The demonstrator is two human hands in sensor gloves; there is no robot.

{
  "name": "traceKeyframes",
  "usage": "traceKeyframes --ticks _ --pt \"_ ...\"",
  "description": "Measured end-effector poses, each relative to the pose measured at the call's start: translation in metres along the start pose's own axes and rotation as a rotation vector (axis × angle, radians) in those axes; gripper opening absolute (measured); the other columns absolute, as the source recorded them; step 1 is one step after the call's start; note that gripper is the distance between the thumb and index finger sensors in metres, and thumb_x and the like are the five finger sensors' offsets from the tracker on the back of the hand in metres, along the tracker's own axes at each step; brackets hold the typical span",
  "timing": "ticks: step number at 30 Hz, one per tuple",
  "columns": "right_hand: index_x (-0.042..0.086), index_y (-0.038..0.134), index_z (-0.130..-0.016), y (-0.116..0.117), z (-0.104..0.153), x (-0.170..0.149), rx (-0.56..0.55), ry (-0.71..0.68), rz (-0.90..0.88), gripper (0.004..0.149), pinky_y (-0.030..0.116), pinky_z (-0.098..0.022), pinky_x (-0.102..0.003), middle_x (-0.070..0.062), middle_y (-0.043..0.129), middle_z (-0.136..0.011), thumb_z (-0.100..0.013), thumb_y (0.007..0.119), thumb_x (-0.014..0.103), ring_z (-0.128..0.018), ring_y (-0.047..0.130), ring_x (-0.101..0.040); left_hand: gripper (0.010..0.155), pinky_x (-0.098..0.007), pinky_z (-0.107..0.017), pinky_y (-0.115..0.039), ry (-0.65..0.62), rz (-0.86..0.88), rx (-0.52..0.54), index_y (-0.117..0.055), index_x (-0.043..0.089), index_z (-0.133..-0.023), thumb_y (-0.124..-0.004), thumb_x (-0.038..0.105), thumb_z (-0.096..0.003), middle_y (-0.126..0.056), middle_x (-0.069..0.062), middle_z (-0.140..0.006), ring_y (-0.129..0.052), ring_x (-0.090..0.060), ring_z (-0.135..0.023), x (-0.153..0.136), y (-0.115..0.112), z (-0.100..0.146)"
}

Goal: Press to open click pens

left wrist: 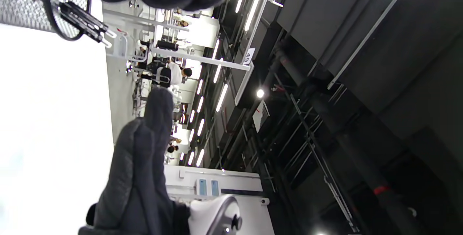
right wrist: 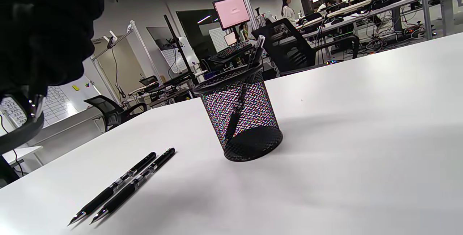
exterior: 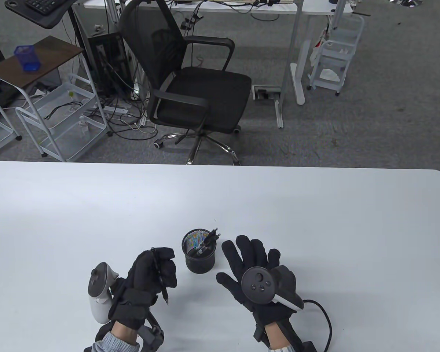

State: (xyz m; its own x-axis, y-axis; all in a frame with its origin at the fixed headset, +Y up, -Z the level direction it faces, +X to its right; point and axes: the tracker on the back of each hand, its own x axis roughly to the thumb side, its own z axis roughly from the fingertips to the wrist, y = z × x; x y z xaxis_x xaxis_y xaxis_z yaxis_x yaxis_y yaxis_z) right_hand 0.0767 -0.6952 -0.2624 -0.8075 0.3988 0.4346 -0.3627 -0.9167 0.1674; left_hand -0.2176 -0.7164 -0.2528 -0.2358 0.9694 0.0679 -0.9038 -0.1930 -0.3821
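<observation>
My left hand (exterior: 164,264) grips a black click pen (exterior: 161,280) in its curled fingers, the tip pointing toward me, just left of a black mesh pen cup (exterior: 200,262). Several black pens (exterior: 207,242) lean in the cup. My right hand (exterior: 247,256) hovers right of the cup, fingers spread and straight, holding nothing. The right wrist view shows the cup (right wrist: 240,119) upright and two black pens (right wrist: 123,188) lying side by side on the white table (right wrist: 361,137); the table view hides these two. In the left wrist view the cup (left wrist: 21,7) is at the top left and the right hand (left wrist: 144,162) below it.
The white table (exterior: 315,220) stretches wide to both sides and beyond the cup. A black office chair (exterior: 194,91) and a white wire cart (exterior: 58,121) stand on the floor past the far edge. A black cable (exterior: 324,315) loops from my right wrist.
</observation>
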Motion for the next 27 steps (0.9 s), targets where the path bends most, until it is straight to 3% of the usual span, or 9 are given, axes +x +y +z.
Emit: traceKeyframes --ticks 6,10,13,19,22,25,27 --pt "0.015 0.022 -0.124 -0.001 0.0 0.0 -0.004 -0.002 -0.001 0.073 0.004 -0.061 -0.084 -0.03 0.009 -0.125 -0.067 0.052 0.05 -0.106 0.013 -0.065 0.059 -0.055 -0.069 -0.07 -0.007 -0.109 0.018 -0.039 -0.003 -0.116 -0.044 0.034 -0.0711 -0.068 -0.018 -0.099 -0.077 -0.033 -0.081 0.009 -0.004 -0.001" --pt "0.015 0.022 -0.124 -0.001 0.001 0.0 -0.004 -0.003 -0.003 0.073 0.004 -0.061 -0.084 -0.03 0.009 -0.125 -0.067 0.052 0.05 -0.106 0.013 -0.064 0.055 -0.062 -0.072 -0.065 -0.016 -0.197 0.046 -0.04 -0.002 -0.117 -0.051 0.027 -0.0716 -0.067 -0.02 -0.102 -0.076 -0.036 -0.086 0.014 -0.005 -0.002" --pt "0.015 0.022 -0.124 -0.001 0.001 0.0 -0.006 -0.004 -0.003 0.073 0.004 -0.061 -0.084 -0.03 0.009 -0.125 -0.067 0.052 0.05 -0.106 0.013 -0.064 0.052 -0.072 -0.072 -0.054 -0.005 -0.272 0.071 -0.044 0.002 -0.119 -0.056 0.024 -0.0727 -0.071 -0.015 -0.105 -0.078 -0.037 -0.091 0.017 -0.003 -0.002" --pt "0.015 0.022 -0.124 -0.002 0.001 0.0 -0.007 -0.003 -0.009 0.073 0.004 -0.061 -0.084 -0.03 0.009 -0.125 -0.067 0.052 0.05 -0.106 0.013 -0.065 0.048 -0.081 -0.069 -0.039 0.062 -0.408 0.074 -0.052 0.014 -0.12 -0.062 0.023 -0.0739 -0.077 -0.007 -0.112 -0.066 -0.045 -0.102 0.023 0.002 -0.001" --pt "0.015 0.022 -0.124 -0.002 0.001 -0.001 -0.007 -0.002 -0.011 0.073 0.004 -0.061 -0.084 -0.03 0.009 -0.125 -0.067 0.052 0.05 -0.106 0.013 -0.064 0.047 -0.081 -0.07 -0.042 0.083 -0.458 0.081 -0.054 0.017 -0.119 -0.064 0.025 -0.0739 -0.078 -0.003 -0.113 -0.068 -0.044 -0.102 0.025 0.002 -0.001" --pt "0.015 0.022 -0.124 -0.003 0.001 -0.001 -0.011 -0.004 -0.015 0.073 0.004 -0.061 -0.084 -0.03 0.009 -0.125 -0.067 0.052 0.05 -0.106 0.013 -0.064 0.047 -0.074 -0.071 -0.061 0.117 -0.559 0.122 -0.056 0.018 -0.118 -0.067 0.027 -0.0734 -0.081 -0.003 -0.111 -0.074 -0.038 -0.097 0.028 0.001 -0.001" --pt "0.015 0.022 -0.124 -0.005 0.002 -0.001 -0.016 -0.007 -0.018 0.073 0.004 -0.061 -0.084 -0.03 0.009 -0.125 -0.068 0.052 0.05 -0.106 0.013 -0.065 0.048 -0.051 -0.067 -0.079 0.149 -0.672 0.164 -0.059 0.017 -0.118 -0.07 0.028 -0.0726 -0.085 -0.005 -0.107 -0.08 -0.034 -0.09 0.029 0.002 -0.001"
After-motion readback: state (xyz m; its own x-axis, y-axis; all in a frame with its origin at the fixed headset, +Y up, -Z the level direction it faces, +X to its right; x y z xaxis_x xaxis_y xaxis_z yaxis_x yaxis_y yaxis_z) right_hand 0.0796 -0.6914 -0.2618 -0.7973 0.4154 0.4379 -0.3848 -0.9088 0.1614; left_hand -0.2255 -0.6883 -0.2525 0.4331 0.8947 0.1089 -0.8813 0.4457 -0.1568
